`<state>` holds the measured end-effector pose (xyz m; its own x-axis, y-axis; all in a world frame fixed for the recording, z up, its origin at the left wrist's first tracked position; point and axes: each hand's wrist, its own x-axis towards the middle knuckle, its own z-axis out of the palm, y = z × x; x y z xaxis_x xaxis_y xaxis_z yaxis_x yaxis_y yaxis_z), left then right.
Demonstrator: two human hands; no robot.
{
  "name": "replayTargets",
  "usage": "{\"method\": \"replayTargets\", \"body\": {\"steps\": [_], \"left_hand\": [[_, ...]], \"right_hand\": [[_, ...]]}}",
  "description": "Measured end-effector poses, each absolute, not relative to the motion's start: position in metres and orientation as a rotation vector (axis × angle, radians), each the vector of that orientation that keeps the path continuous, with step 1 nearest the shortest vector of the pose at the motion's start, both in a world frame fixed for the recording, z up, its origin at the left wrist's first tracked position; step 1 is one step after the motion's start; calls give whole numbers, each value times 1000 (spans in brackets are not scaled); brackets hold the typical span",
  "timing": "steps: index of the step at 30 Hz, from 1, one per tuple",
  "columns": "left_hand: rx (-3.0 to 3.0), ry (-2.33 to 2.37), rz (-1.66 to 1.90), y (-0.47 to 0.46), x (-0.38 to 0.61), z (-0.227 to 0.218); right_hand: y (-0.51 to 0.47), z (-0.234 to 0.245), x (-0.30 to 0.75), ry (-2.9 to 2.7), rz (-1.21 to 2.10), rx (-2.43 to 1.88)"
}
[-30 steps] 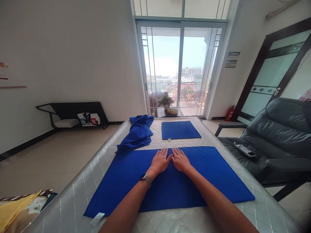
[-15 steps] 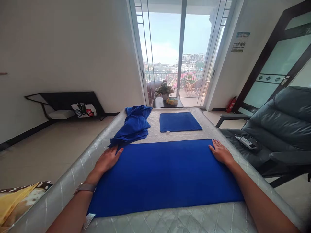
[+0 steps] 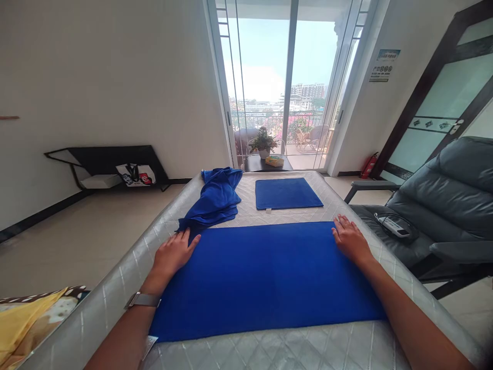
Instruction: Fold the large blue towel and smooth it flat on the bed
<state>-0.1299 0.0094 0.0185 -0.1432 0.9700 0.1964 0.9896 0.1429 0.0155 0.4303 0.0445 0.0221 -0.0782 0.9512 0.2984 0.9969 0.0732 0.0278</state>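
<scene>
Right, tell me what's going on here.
A person's left hand and right hand rest by the far corners of a blue cloth spread on a quilted mattress. Beyond it lie a rumpled blue heap on the left and a smaller flat blue piece.

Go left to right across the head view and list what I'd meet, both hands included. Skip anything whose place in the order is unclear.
Yellow cloth → printed bag → left hand → smaller flat blue cloth → right hand → white device.
</scene>
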Motion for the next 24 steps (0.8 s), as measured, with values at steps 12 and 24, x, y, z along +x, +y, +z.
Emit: {"method": "replayTargets", "body": {"steps": [12,24], "left_hand": [[-2623,-1697,-454,-6,82,11],[-2317,-2038,-289,-26,-70,-22]], "right_hand": [[3,23,231,-2537,141,-1541],[0,3,390,-2329,15,-2025]]}}
